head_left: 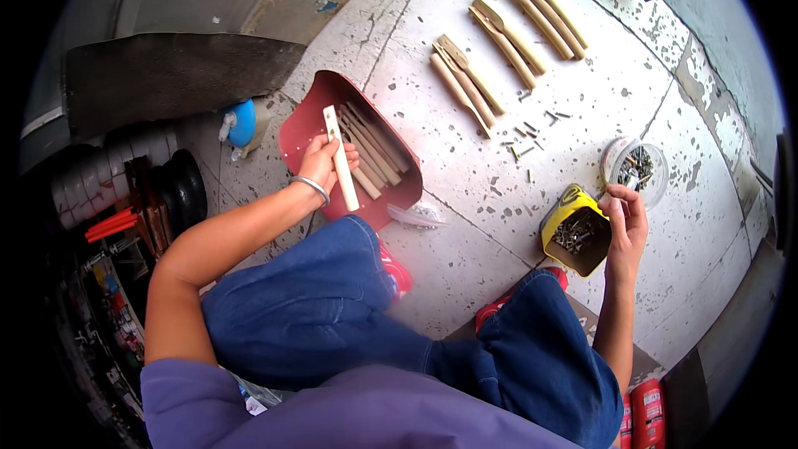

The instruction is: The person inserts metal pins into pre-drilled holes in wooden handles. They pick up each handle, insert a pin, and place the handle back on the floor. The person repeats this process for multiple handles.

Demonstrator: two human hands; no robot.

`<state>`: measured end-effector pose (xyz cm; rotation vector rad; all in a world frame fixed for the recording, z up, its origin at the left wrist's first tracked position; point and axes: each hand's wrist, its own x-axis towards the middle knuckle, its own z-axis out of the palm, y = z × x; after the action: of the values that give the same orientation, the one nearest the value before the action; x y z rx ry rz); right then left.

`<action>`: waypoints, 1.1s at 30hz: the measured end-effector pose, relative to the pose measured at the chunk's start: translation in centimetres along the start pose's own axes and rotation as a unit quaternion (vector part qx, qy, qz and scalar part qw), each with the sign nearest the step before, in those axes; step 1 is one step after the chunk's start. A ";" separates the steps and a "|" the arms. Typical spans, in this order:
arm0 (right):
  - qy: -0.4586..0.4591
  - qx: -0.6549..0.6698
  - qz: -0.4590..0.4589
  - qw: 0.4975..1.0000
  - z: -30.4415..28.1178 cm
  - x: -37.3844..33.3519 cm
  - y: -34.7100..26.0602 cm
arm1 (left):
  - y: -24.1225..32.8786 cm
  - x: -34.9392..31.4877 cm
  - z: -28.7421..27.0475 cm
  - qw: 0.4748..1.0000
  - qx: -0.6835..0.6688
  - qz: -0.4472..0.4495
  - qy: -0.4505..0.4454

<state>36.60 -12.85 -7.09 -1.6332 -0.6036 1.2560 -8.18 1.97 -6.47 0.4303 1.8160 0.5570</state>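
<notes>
My left hand (326,163) is closed around a pale wooden handle (344,176) with small holes in it, held over a red scoop-shaped bin (301,126). More wooden handles (371,148) lie inside that bin. Over the near edge of a clear round tub (654,193) of small metal hardware, my right hand (629,220) has its thumb and fingertips pinched together. Whatever sits between those fingertips is too small to make out. Just left of this hand stands a yellow cut-open container (549,227), with many metal screws or bolts (578,233) inside.
Several shaped wooden pieces (507,37) lie in groups on the worn floor ahead. Loose bolts (521,150) are scattered nearer. A clear plastic bag (417,216) lies by the red bin. Left are a blue round object (242,123) and cluttered shelving (112,283).
</notes>
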 end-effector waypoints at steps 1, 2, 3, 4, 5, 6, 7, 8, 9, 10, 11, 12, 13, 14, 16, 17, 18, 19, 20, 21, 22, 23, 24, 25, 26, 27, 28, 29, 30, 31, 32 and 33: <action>0.001 -0.005 -0.011 1.000 0.3 0.0 -0.5 | -0.5 1.0 -0.5 1.000 -0.004 0.001 0.029; 0.002 -0.005 -0.026 1.000 0.4 -0.1 -0.8 | -0.7 2.0 -0.6 0.998 -0.006 0.003 0.055; 0.003 -0.007 -0.039 0.999 0.4 -0.3 -1.0 | -1.4 2.9 -1.0 0.998 0.019 0.003 0.060; 0.003 -0.008 -0.052 0.999 0.5 -0.5 -1.2 | -2.0 3.6 -1.5 0.997 0.044 0.005 0.066; 0.008 -0.041 -0.062 0.997 0.2 -0.8 -1.3 | -2.4 3.6 -1.1 0.985 0.124 0.013 0.119; 0.015 -0.047 -0.061 0.997 -0.2 -1.1 -1.1 | -2.9 4.0 -1.3 0.977 0.161 0.083 0.111; 0.021 -0.043 -0.050 0.998 -0.6 -1.3 -0.8 | -3.5 4.7 -2.0 0.963 0.197 0.153 0.104; 0.031 -0.040 -0.036 0.998 -1.2 -1.5 -0.3 | -3.9 5.4 -1.8 0.943 0.231 0.222 0.092; 0.046 -0.037 -0.037 0.998 -1.4 -1.8 -0.1 | -2.3 4.5 0.4 0.929 0.245 0.278 0.013; 0.052 -0.032 -0.035 0.997 -1.4 -2.0 0.1 | -0.7 3.4 3.1 0.884 0.272 0.380 -0.027; 0.059 -0.034 -0.023 0.997 -1.2 -2.2 0.1 | 0.6 2.6 5.7 0.867 0.313 0.387 -0.033; 0.063 -0.031 -0.011 0.997 -0.8 -2.4 0.1 | 1.6 2.5 7.5 0.846 0.354 0.396 -0.036; 0.053 -0.014 -0.013 0.998 -0.1 -2.4 0.0 | 1.8 4.4 7.8 0.852 0.365 0.375 -0.023; 0.040 0.000 -0.032 0.999 0.2 -2.4 0.1 | 2.0 6.4 8.5 0.857 0.373 0.355 -0.016; 0.038 -0.006 -0.028 0.999 0.0 -2.9 -0.5 | 4.0 5.9 12.6 0.793 0.337 0.497 0.103; 0.034 -0.005 -0.039 0.999 0.0 -3.1 -0.6 | 4.8 5.6 13.1 0.782 0.359 0.501 0.097; 0.032 -0.016 -0.047 0.998 -0.3 -3.2 -0.4 | 5.2 5.1 13.5 0.772 0.381 0.500 0.090; 0.030 -0.028 -0.055 0.998 -0.6 -3.2 -0.2 | 5.9 4.8 14.1 0.752 0.449 0.481 0.035; 0.020 -0.037 -0.061 0.997 -0.7 -3.3 0.0 | 5.8 5.2 14.0 0.723 0.472 0.503 0.037; 0.034 -0.033 -0.051 0.998 -0.9 -3.1 0.4 | 6.2 5.8 14.6 0.691 0.491 0.529 0.036; 0.038 -0.024 -0.030 0.999 -1.0 -3.1 0.5 | 6.5 6.3 15.1 0.658 0.508 0.554 0.035; 0.044 -0.015 -0.012 0.999 -1.0 -3.1 0.6 | 7.2 6.2 15.9 0.606 0.570 0.554 0.029; 0.050 -0.007 0.006 0.999 -0.8 -3.0 0.6 | 7.5 6.1 17.0 0.610 0.627 0.483 0.028; 0.054 0.006 -0.010 0.998 -0.5 -2.9 0.4 | 7.8 6.0 18.4 0.609 0.679 0.409 0.025; 0.047 -0.007 -0.030 0.998 -0.4 -2.9 0.4 | 7.8 5.8 19.5 0.602 0.728 0.328 0.023; 0.039 -0.019 -0.052 0.998 -0.3 -2.8 0.3 | 7.9 6.5 20.3 0.622 0.718 0.311 0.015; 0.031 -0.030 -0.073 0.996 -0.2 -2.9 0.2 | 7.7 8.2 20.7 0.657 0.693 0.295 0.027; 0.033 -0.036 -0.068 0.997 -0.2 -2.8 0.3 | 7.1 10.9 20.7 0.691 0.666 0.278 0.042; 0.031 -0.032 -0.067 0.997 -0.1 -2.6 0.4 | 6.5 13.3 20.6 0.724 0.636 0.260 0.055; 0.032 -0.030 -0.064 0.997 -0.3 -2.6 0.5 | 6.1 14.9 20.1 0.761 0.572 0.304 0.037; 0.037 -0.031 -0.059 0.997 -0.6 -2.8 0.7 | 6.4 14.9 20.9 0.829 0.513 0.223 -0.006; 0.039 -0.030 -0.066 0.997 -0.5 -2.8 0.8 | 6.4 15.9 20.4 0.859 0.470 0.201 -0.019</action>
<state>35.99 -15.71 -6.50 -1.6560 -0.6952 1.0819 6.59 19.13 -20.44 1.4951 1.8676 -0.1287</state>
